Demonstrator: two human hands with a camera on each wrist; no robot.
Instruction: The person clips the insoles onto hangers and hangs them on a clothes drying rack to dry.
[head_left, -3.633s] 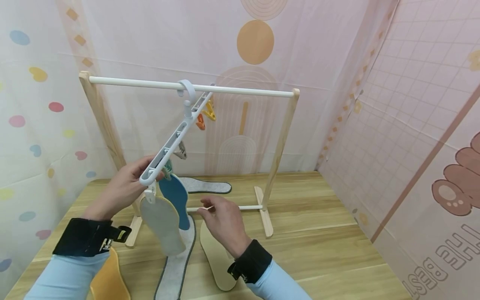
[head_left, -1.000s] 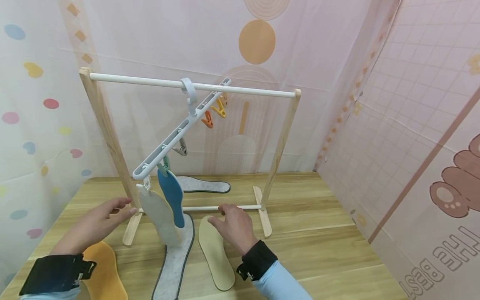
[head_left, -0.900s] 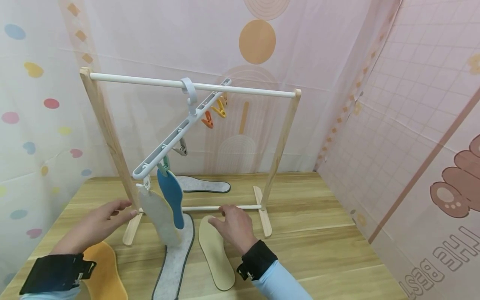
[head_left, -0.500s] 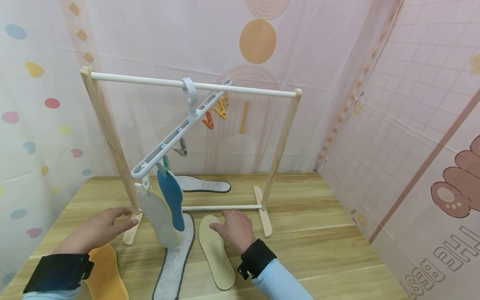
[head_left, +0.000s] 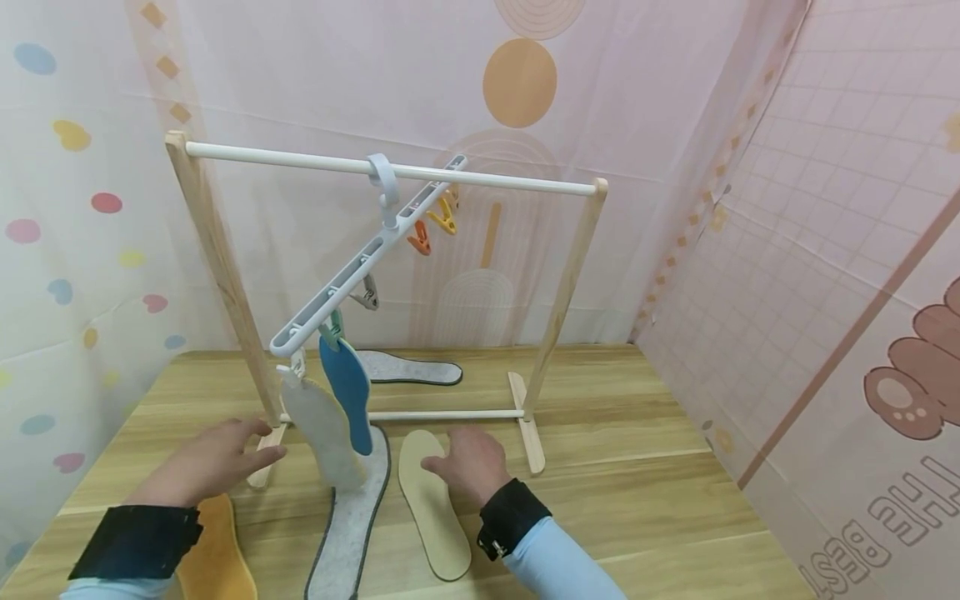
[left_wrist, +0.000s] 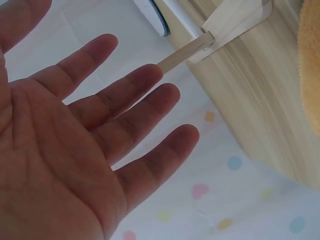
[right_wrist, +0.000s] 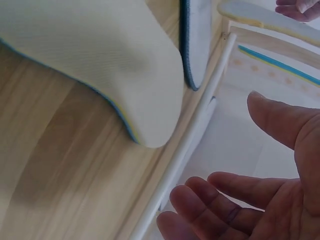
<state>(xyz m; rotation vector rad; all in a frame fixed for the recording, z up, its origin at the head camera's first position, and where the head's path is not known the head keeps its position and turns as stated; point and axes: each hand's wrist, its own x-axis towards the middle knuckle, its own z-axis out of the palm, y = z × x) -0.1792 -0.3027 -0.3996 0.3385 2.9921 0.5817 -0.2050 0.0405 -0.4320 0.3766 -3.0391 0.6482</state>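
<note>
My left hand [head_left: 206,462] hovers above the orange insole [head_left: 213,554], left of the rack's foot, fingers spread and holding nothing; its bare palm fills the left wrist view. My right hand [head_left: 474,462] is over the upper end of the cream insole [head_left: 433,517], fingers relaxed with nothing in them. From the white clip hanger [head_left: 367,258] hang a greyish-cream insole [head_left: 318,433] on a white clip and a blue insole [head_left: 347,392] on a green clip [head_left: 332,327]. Beneath them lies a grey felt insole [head_left: 348,533].
A wooden rack [head_left: 562,300] with a white top rail [head_left: 495,177] carries the hanger. Another grey insole [head_left: 416,369] lies behind the rack's lower bar [head_left: 450,414]. Orange [head_left: 420,239], yellow [head_left: 444,217] and grey [head_left: 367,293] clips hang without insoles. Printed cloth walls surround the table.
Earlier, my left hand was up at the hanger's near end by the clips; it has since dropped to the left. My right hand has lowered slightly beside the cream insole.
</note>
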